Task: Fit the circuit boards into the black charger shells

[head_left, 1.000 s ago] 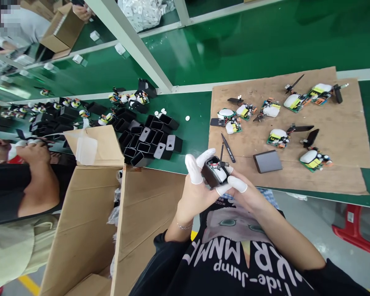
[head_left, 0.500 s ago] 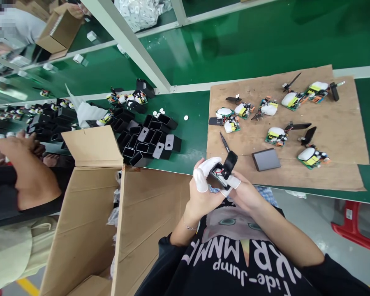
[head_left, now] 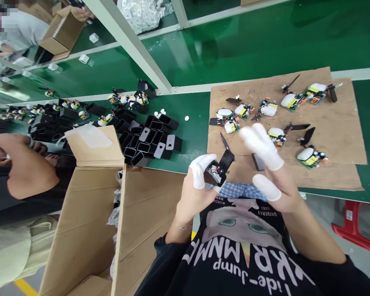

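Steadying the case (head_left: 216, 176)

The left hand (head_left: 193, 191) wraps its fingers round it, mouth up, probably to keep the contents (head_left: 215, 169) reachable. The right hand (head_left: 276, 183) hangs partly over the cardboard (head_left: 333, 176), near the grey box (head_left: 257, 162), fingers parted, apparently empty.

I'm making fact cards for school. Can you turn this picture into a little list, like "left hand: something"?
Left hand: holds an open black case, wires showing
Right hand: open, nothing seen in it, partly hiding a grey case
On cardboard sheet: circuit boards, dark pointed tool, grey case
Left of sheet: many black cases
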{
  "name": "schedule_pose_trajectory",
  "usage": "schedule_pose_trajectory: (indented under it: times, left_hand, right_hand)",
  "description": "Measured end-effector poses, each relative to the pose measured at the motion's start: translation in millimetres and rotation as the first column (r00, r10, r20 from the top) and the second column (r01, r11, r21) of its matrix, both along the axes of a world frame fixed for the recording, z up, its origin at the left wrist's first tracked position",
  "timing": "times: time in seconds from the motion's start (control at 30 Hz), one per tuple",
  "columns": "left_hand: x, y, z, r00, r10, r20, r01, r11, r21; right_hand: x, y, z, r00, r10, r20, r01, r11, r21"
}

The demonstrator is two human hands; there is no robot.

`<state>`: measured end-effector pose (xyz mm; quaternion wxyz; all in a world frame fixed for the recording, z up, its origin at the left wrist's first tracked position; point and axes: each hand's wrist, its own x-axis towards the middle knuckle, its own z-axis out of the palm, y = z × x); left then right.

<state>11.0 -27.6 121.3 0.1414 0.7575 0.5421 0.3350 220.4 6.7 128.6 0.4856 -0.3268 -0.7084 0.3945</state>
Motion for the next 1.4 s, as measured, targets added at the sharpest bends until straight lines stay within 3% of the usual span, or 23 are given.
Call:
schedule_pose_trajectory:
  times: [0.07, 0.13, 0.2, 0.27, 0.33, 0.43, 0.63, 0.83, 0.93, 1.03, 1.1, 1.17, 1.23, 1.33, 1.4]
  left_hand:
    - [-3, 3, 4.0, 0.995, -0.069, -0.078, 0.072, 0.997, 0.032]
    - [-4, 6, 7.9, 0.980, -0.140, -0.144, 0.150, 0.987, 0.060]
    - [-3, 8, 11.2, 0.962, -0.192, -0.192, 0.209, 0.975, 0.071]
    - [-1, 8, 13.3, 0.954, -0.211, -0.215, 0.231, 0.970, 0.073]
    - [-1, 8, 14.6, 0.952, -0.211, -0.222, 0.233, 0.970, 0.075]
    - [-1, 7, 15.8, 0.951, -0.209, -0.226, 0.234, 0.968, 0.088]
    - [-2, 4, 12.0, 0.945, -0.215, -0.248, 0.238, 0.969, 0.066]
    - [-1, 1, 6.0, 0.979, -0.175, -0.105, 0.176, 0.984, -0.007]
    - [-3, 1, 5.3, 0.992, -0.119, -0.051, 0.120, 0.993, 0.012]
    - [-6, 1, 5.4, 0.992, -0.104, -0.064, 0.106, 0.994, 0.023]
    - [-7, 2, 5.9, 0.990, -0.102, -0.100, 0.104, 0.994, 0.019]
    - [-6, 3, 6.5, 0.986, -0.090, -0.143, 0.092, 0.996, 0.012]
    - [-5, 4, 6.6, 0.981, -0.075, -0.181, 0.077, 0.997, 0.004]
    - [-3, 4, 5.5, 0.974, -0.051, -0.223, 0.053, 0.999, 0.006]
    - [-2, 3, 4.4, 0.971, -0.021, -0.240, 0.026, 0.999, 0.019]
  right_hand:
    - [0, 5, 20.4, 0.966, -0.019, 0.257, -0.019, 0.989, 0.148]
    - [-6, 11, 37.0, 0.867, -0.083, 0.491, -0.002, 0.985, 0.171]
    - [-12, 19, 48.2, 0.706, -0.074, 0.704, 0.006, 0.995, 0.098]
    - [-16, 27, 54.6, 0.561, 0.017, 0.828, -0.019, 1.000, -0.008]
    - [-18, 34, 57.3, 0.497, 0.118, 0.860, -0.059, 0.993, -0.102]
    - [-19, 39, 56.7, 0.487, 0.166, 0.858, -0.113, 0.986, -0.126]
    - [-25, 35, 49.5, 0.443, 0.135, 0.886, -0.186, 0.981, -0.056]
    - [-16, 46, 51.0, 0.337, -0.090, 0.937, 0.102, 0.993, 0.059]
    - [-10, 53, 46.0, 0.400, -0.070, 0.914, 0.112, 0.993, 0.027]
    - [-10, 58, 39.1, 0.589, -0.040, 0.807, 0.042, 0.999, 0.019]
    - [-13, 61, 39.2, 0.666, 0.043, 0.745, -0.038, 0.999, -0.023]
    - [-18, 63, 44.3, 0.658, 0.190, 0.729, -0.152, 0.981, -0.119]
    - [-23, 64, 51.6, 0.586, 0.306, 0.750, -0.226, 0.951, -0.211]
    - [-33, 64, 58.2, 0.501, 0.306, 0.810, -0.198, 0.951, -0.237]
    - [-39, 63, 57.0, 0.499, 0.269, 0.824, -0.152, 0.963, -0.222]
